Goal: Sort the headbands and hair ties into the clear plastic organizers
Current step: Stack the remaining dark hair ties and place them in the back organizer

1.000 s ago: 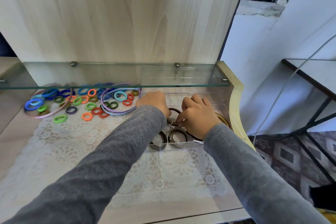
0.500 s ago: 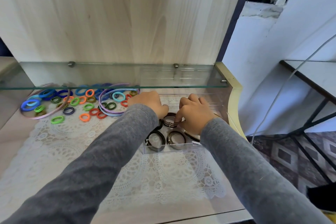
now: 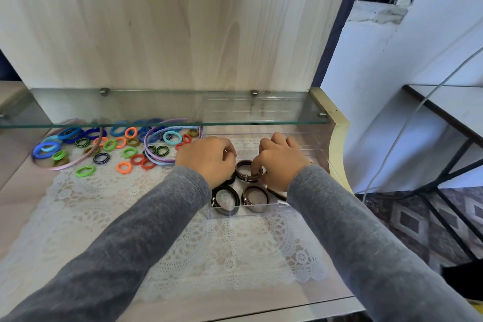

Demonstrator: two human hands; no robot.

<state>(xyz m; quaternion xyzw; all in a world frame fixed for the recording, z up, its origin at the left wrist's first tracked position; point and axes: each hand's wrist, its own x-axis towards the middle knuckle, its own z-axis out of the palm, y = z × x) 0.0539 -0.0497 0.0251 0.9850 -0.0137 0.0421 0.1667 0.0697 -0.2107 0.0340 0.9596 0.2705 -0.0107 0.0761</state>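
Note:
A clear plastic organizer [image 3: 261, 213] sits on the lace cloth under the glass shelf, at the right. Inside lie a black hair tie [image 3: 226, 197], a brown hair tie [image 3: 254, 196] and another brown hair tie [image 3: 247, 170] behind them. My right hand [image 3: 281, 161] pinches the rim of that rear brown tie inside the box. My left hand [image 3: 207, 158] rests curled beside it, over the box's left part; what its fingers hold is hidden. Several coloured hair ties [image 3: 122, 145] and thin headbands, lilac [image 3: 154, 157] and pink [image 3: 62, 166], lie to the left.
A glass shelf [image 3: 183, 119] overhangs the back of the work surface, just above my hands. The white lace cloth [image 3: 183, 243] covers the wooden desk. The desk's cream edge [image 3: 337, 144] curves at the right, with a white cable [image 3: 407, 125] and a black metal frame beyond.
Both hands have lowered the brown hair tie from above the organizer down into it, behind the two ties at the front. The view has shifted slightly.

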